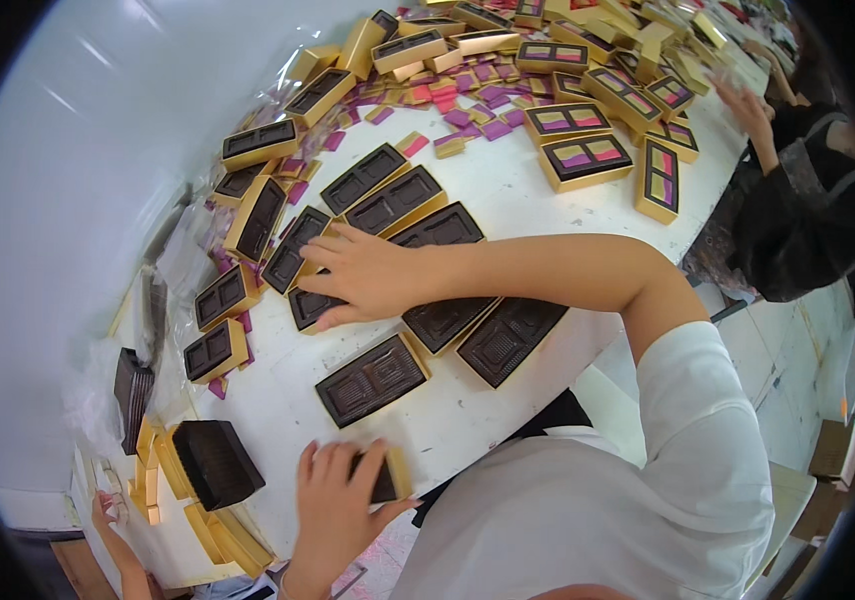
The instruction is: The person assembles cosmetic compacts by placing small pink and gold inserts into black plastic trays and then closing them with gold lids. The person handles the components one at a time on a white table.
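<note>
Near the front edge of the table, my left hand (340, 508) curls its fingers over a small gold box with a dark insert (400, 474); the fingers hide much of it. My right hand (380, 272) reaches across with spread fingers. It lies over a gold box with a black compartment tray (310, 310), and its fingertips reach a neighbouring tray box (293, 250). Around that hand lie several more tray boxes with bare compartments (395, 200). Closer to my body is a gold box with a ribbed dark insert (373, 380), beside two similar ones (510, 342) partly under my forearm.
Filled boxes with pink, purple and gold pieces (586, 162) stand at the far right. Loose wrapped pieces (478, 105) are heaped at the back. A black tray stack (216, 462) and gold box sleeves (223, 538) are at lower left. Other people's hands (745, 105) show at both sides.
</note>
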`<state>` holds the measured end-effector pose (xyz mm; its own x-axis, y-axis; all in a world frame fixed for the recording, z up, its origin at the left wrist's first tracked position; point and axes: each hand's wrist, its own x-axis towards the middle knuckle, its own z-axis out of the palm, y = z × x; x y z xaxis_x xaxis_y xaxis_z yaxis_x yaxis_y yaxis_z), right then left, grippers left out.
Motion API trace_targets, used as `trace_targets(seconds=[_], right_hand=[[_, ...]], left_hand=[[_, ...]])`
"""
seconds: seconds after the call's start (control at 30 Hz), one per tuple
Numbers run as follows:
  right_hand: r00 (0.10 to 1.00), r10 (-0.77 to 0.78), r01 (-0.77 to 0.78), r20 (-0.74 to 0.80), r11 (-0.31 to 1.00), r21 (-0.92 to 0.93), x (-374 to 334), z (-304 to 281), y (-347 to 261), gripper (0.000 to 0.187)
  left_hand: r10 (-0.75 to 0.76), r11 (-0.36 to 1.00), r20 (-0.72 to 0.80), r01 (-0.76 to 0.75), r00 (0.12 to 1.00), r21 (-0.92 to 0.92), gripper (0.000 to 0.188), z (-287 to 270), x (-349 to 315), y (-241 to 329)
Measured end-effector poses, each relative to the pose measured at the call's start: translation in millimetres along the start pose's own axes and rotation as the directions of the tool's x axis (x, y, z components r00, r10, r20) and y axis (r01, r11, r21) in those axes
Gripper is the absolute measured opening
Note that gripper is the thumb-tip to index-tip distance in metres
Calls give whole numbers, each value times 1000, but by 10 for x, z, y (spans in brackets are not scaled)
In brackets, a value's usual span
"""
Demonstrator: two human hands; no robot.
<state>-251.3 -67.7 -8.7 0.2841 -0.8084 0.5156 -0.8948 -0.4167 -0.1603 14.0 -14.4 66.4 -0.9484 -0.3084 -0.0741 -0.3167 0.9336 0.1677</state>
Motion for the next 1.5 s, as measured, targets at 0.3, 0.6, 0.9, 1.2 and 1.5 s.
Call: trace_targets(seconds=[0.3,0.6,0.9,1.2,1.5], right_hand=[[965,263,-259,-16,957,134,-408,-925,197,48],[917,320,-292,238,945,-144,-1372,-1139,-501,68],[944,322,-315,74,945,-89,-1421,-849,-361,61],[962,271,-272,-19,962,-38,-1463,-755,-357,59],[860,480,-483,-171,875,28,-1419,-1288,193,60]], left_hand=[[85,991,-428,-119,900,-53,78,81,588,-76],[-549,805,-70,549,833,222,67,-103,647,-1898],[-345,893,-74,352,936,280,58,-310,364,-1017],[114,988,-110,-125,987,-95,55,313,55,345],[314,949,-476,-291,822,122,55,324,351,383]])
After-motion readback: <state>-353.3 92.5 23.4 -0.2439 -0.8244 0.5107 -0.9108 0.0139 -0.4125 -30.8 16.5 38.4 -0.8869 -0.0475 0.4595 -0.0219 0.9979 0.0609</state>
